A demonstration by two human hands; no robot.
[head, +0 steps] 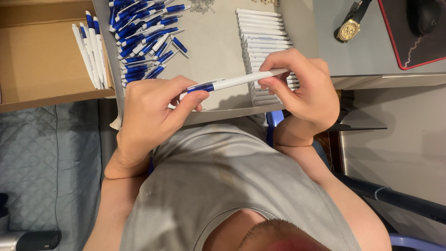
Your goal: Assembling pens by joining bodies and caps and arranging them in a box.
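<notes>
Head view, left hand [148, 111], right hand [304, 88], gripping pen [234, 82]

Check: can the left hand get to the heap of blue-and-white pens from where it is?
Probably yes. The left hand sits just below the heap of pens, with only bare board between, but its fingers already grip one end of a pen.

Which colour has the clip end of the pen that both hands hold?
Blue; the rest of the pen is white. The head view shows it.
</notes>
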